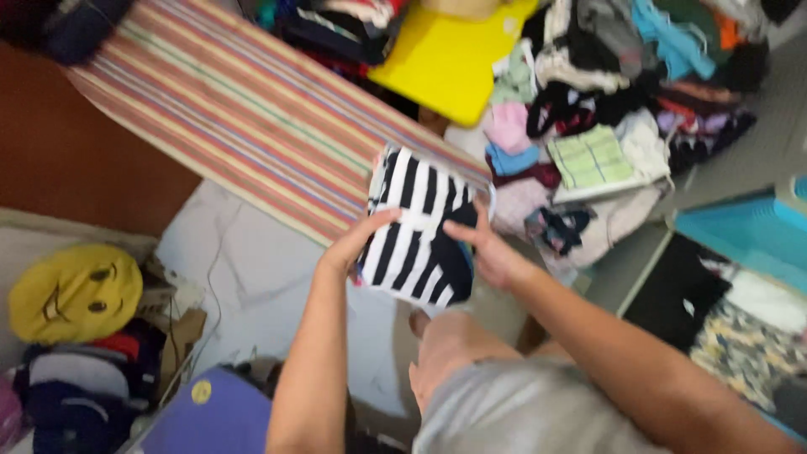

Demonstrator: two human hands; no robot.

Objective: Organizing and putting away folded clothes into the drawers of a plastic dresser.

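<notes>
A folded black-and-white striped garment (pixel 416 220) is held up in the middle of the view, above my knee. My left hand (pixel 357 242) grips its left edge, thumb on top. My right hand (pixel 487 250) grips its right side, fingers pressed on the cloth. The lower part of the garment is hidden behind my hands and knee. The picture is blurred by motion.
A striped ironing board (pixel 244 109) runs across the upper left. A yellow board (pixel 450 59) and a big heap of mixed clothes (pixel 614 109) lie at the top right. A blue basket (pixel 748 235) with folded clothes stands right. A yellow face cushion (pixel 76 290) lies left.
</notes>
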